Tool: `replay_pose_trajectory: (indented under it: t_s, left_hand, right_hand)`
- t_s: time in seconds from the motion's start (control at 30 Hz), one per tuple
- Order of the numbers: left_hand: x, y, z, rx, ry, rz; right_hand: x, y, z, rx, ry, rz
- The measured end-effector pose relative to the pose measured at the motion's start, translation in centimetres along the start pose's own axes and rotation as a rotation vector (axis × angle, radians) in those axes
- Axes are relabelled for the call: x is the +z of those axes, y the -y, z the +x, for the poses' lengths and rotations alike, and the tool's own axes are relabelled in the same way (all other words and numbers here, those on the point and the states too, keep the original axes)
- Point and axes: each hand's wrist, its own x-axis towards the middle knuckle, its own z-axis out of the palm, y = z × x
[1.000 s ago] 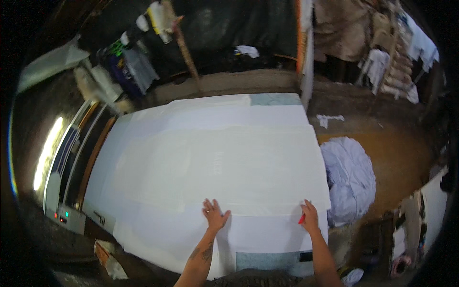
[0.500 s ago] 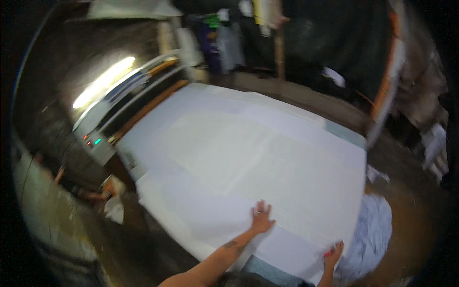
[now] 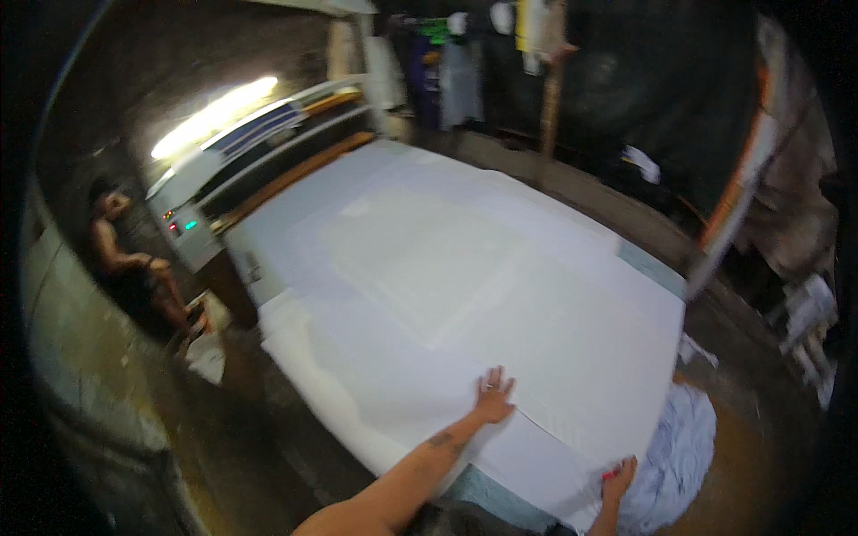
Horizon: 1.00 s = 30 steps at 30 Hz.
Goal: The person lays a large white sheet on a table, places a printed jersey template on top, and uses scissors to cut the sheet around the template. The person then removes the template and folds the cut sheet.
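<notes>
White cloth [image 3: 429,259] lies spread over a wide flat bed that reaches away from me to a machine at the far left. A paler rectangular patch shows in the middle of the cloth, with faint creases. My left hand [image 3: 493,398] rests flat on it near the front, fingers spread, a ring on one finger. At the front right edge my right hand [image 3: 620,479] is closed around a small red object [image 3: 610,473], too blurred to name, close against the cloth. Teal padding [image 3: 500,497] of the bed shows at the near edge.
The machine's control box [image 3: 186,223] has small red and green lights; a bright tube lamp [image 3: 214,116] hangs behind it. A seated person [image 3: 116,246] is at the left. Heaped pale cloth [image 3: 675,464] sits below the right edge. A wooden post [image 3: 551,107] stands behind the bed.
The view has shifted, bringing the seated person at the left into sight. Both hands stay in nearly the same places on the cloth.
</notes>
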Motion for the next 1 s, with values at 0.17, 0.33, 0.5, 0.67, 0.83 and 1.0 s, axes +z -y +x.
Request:
replay_pose_trajectory:
  t_s: [0.17, 0.33, 0.5, 0.67, 0.83, 1.0]
  left_hand:
    - [-0.2, 0.8, 0.4, 0.087, 0.001, -0.001]
    - [-0.3, 1.1, 0.2, 0.103, 0.014, -0.05]
    - [0.0, 1.0, 0.6, 0.06, 0.088, -0.029]
    - [-1.7, 1.4, -0.7, 0.039, 0.105, -0.068]
    - [-3.4, 3.1, -3.2, 0.048, 0.129, -0.073]
    - [-3.9, 8.7, -6.8, 0.01, 0.066, -0.131]
  right_hand:
    - [-0.7, 1.1, 0.5, -0.12, -0.026, -0.176]
    - [-1.0, 2.7, -0.1, -0.079, -0.049, -0.13]
    - [-1.0, 4.2, -0.4, -0.324, -0.108, -0.252]
    - [-1.2, 11.9, -3.7, -0.283, 0.584, -0.414]
    - [0.4, 17.4, -13.1, -0.63, 0.866, -0.443]
    - [1.8, 18.0, -16.4, -0.446, 1.01, -0.573]
